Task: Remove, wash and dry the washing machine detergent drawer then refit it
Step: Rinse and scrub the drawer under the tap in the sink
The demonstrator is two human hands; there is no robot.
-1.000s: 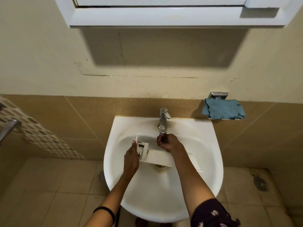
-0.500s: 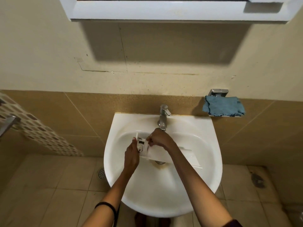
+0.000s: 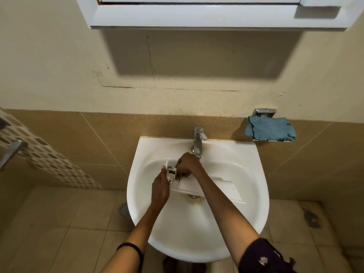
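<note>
Above the hands, high on the wall, hangs a white cabinet [image 3: 197, 15]. Under the hands is a white sink [image 3: 197, 237], and both forearms reach over its front rim. The detergent drawer [image 3: 213, 187], white and long, lies across the bowl of the sink between the two hands and continues to the right, under the right forearm, with its far end near the right wall of the bowl. To the right of the hands and higher, a blue cloth [image 3: 270, 132] hangs on a metal holder on the tiled wall. Just behind the right hand stands a chrome tap [image 3: 198, 142], its spout almost touching the knuckles. The left hand [image 3: 160, 191] grips the left end of the drawer, with the thumb up against the end face. The right hand [image 3: 189, 166] is on top of the same end, its fingers curled down onto the compartments there. To the left of the left hand, on the floor, there is a round drain [image 3: 124, 208].
</note>
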